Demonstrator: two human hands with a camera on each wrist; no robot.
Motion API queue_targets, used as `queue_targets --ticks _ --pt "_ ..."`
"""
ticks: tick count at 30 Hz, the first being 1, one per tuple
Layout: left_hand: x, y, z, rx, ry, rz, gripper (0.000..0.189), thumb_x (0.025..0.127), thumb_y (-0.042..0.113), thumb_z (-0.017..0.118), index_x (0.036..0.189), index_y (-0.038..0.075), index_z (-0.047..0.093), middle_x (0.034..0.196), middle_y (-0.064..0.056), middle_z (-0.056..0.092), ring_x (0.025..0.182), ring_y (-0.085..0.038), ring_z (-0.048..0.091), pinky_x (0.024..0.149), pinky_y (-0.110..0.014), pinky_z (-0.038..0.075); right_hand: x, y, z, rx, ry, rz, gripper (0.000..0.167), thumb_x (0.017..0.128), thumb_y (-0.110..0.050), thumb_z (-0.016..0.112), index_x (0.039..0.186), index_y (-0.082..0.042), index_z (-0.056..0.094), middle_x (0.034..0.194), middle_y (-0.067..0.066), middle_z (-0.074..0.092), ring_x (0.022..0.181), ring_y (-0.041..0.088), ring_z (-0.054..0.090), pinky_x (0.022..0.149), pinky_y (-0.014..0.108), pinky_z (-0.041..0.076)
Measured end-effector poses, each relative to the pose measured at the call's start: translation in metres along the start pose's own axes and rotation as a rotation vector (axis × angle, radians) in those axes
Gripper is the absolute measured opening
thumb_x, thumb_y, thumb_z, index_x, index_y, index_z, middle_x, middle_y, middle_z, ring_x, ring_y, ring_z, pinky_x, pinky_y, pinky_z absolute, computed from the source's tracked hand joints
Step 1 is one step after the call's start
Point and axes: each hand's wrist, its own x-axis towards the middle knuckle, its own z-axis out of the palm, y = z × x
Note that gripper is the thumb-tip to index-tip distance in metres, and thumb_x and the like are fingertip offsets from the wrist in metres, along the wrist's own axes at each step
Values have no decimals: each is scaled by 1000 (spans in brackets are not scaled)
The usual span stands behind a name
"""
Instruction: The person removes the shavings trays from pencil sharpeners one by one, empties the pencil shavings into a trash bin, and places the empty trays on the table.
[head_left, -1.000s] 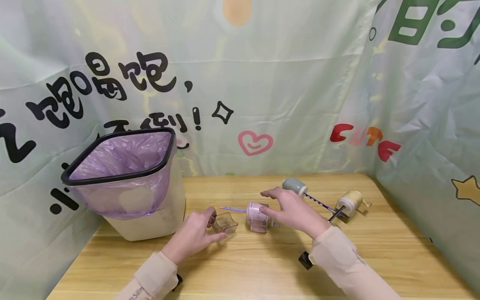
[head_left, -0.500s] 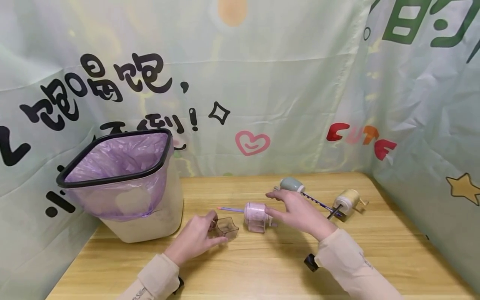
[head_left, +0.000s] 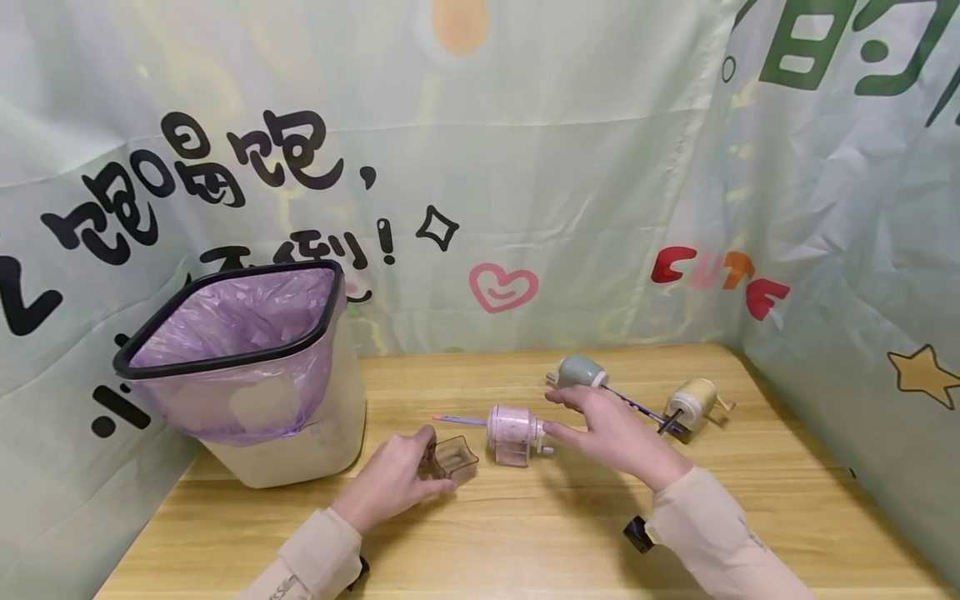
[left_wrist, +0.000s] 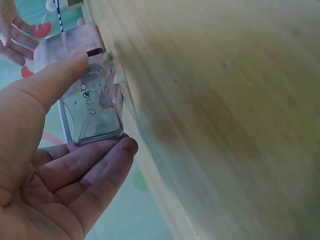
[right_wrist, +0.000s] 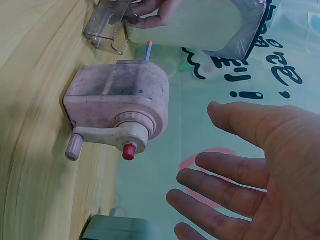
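My left hand [head_left: 401,475] pinches a smoky clear plastic shavings drawer [left_wrist: 97,112] between thumb and fingers, low over the table. Just right of it stands a pink crank pencil sharpener [head_left: 512,435]. A pencil [head_left: 462,420] with a purplish barrel juts out of the sharpener's left side. My right hand [head_left: 611,429], fingers spread and holding nothing, hovers beside the crank end. In the right wrist view the sharpener's pale crank handle [right_wrist: 75,146] and red knob [right_wrist: 129,152] show, with a gap between them and my fingers [right_wrist: 225,170].
A bin [head_left: 322,417] with a purple liner stands at the left of the wooden table [head_left: 480,542]. Behind my right hand lie a grey-blue sharpener [head_left: 581,372] and a cream sharpener [head_left: 693,402], with a patterned pencil [head_left: 633,401] between them. Printed cloth [head_left: 585,208] hangs around the table.
My right hand has drawn away to the right from the pink sharpener, uncovering its crank. My left hand keeps its hold on the drawer, which has tilted slightly. The head view has shifted a little.
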Motion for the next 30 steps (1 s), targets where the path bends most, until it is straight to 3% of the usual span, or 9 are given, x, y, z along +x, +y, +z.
queue_targets --ticks 19,30 --pt "4 3 8 50 -18 -50 58 77 47 96 101 10 60 75 4 64 59 -4 52 51 -22 44 -22 12 -7 -18 17 30 50 103 -41 73 140 -8 69 138 13 73 124 38 71 102 60 57" --pt "7 6 -1 115 -42 -54 63 71 53 98 99 11 61 73 5 61 60 -7 51 53 -24 44 -30 21 -10 -29 35 3 48 101 -39 75 138 -8 71 135 11 75 121 36 72 99 59 59"
